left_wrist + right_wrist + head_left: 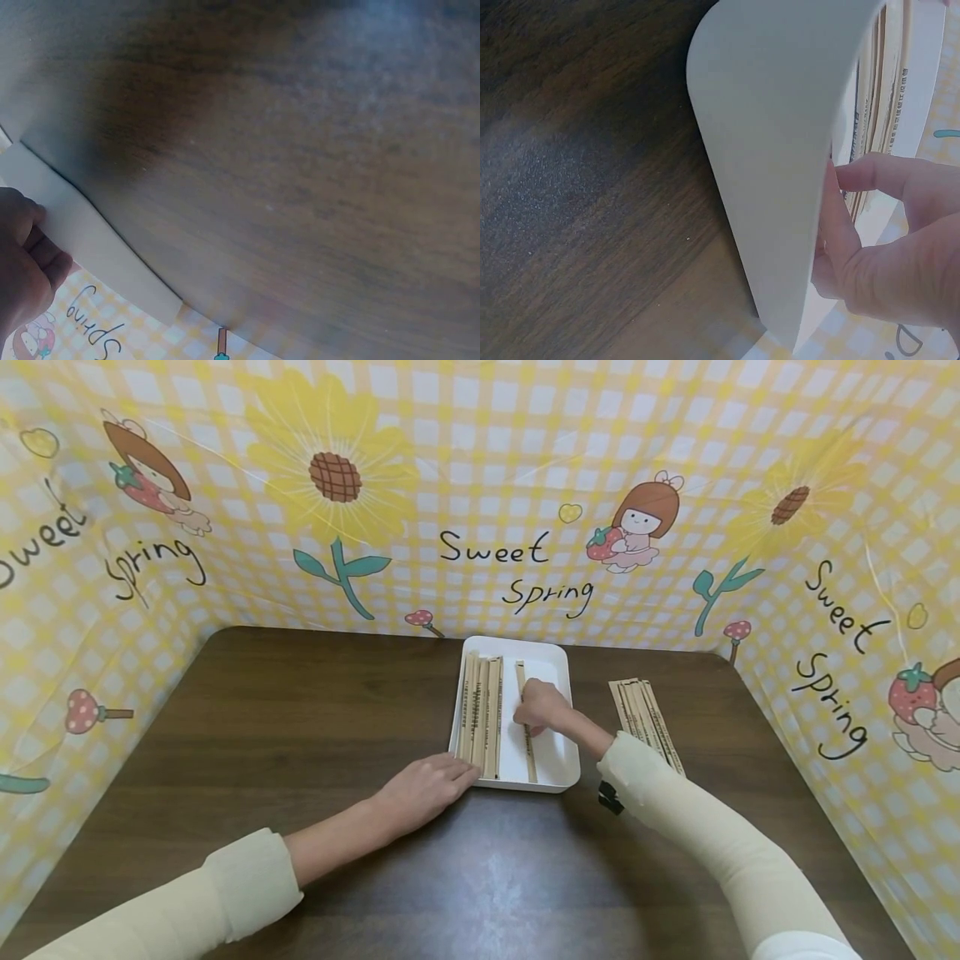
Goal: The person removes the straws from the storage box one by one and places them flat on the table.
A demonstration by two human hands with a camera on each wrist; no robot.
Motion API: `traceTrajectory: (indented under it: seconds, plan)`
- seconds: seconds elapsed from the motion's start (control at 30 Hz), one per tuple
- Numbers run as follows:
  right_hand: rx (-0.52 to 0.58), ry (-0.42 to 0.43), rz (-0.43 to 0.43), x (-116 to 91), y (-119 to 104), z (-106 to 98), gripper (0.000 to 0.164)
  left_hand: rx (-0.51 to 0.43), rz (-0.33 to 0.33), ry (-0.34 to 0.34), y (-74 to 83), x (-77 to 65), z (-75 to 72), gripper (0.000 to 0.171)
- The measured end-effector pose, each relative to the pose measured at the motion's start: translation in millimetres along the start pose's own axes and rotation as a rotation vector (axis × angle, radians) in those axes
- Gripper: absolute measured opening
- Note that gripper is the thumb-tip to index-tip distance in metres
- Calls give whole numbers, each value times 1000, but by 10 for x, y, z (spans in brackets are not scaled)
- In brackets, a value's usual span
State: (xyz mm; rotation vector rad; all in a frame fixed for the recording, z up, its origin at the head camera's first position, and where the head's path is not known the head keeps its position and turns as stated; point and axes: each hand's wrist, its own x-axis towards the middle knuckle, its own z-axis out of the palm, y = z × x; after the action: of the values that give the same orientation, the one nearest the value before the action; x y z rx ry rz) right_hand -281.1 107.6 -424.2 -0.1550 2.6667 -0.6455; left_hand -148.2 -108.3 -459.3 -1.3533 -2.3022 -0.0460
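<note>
- Right hand [546, 704] reaches into the white tray [555, 760] from four o'clock, fingertips pressed together, pinching a single paper-wrapped stick [532, 764]
- That stick runs roughly twelve to six o'clock inside the tray, a little to the three o'clock side of its middle; whether it touches the floor of the tray I cannot tell
- Left hand [431, 789] rests on the tray's corner at seven o'clock; whether its fingers pinch the rim I cannot tell
- A row of wrapped sticks [483, 718] lies side by side along the tray's nine o'clock wall
- More loose sticks [642, 718] lie on the dark wooden table [300, 718], outside the tray at three o'clock
- A yellow checked cloth [495, 468] stands behind, at twelve o'clock
</note>
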Motion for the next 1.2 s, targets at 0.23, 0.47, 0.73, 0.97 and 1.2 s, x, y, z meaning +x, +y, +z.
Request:
traceTrajectory:
  seconds: [0.23, 0.47, 0.73, 0.97, 1.2]
  plan:
    - [-10, -6, -4, 8, 22, 1, 11, -11, -8, -3, 4, -1, 2, 28]
    - [34, -5, -25, -46, 30, -81, 20, -12, -7, -5, 6, 5, 5, 28]
    - [125, 13, -69, -169, 55, -341, 61, -15, -10, 7, 5, -3, 3, 28]
    - [146, 22, -37, -229, 198, -537, 67, -18, -5, 18, 6, -2, 11, 27]
    - [144, 19, -23, -292, 409, -696, 66, -12, -8, 1, 11, 3, -10, 28]
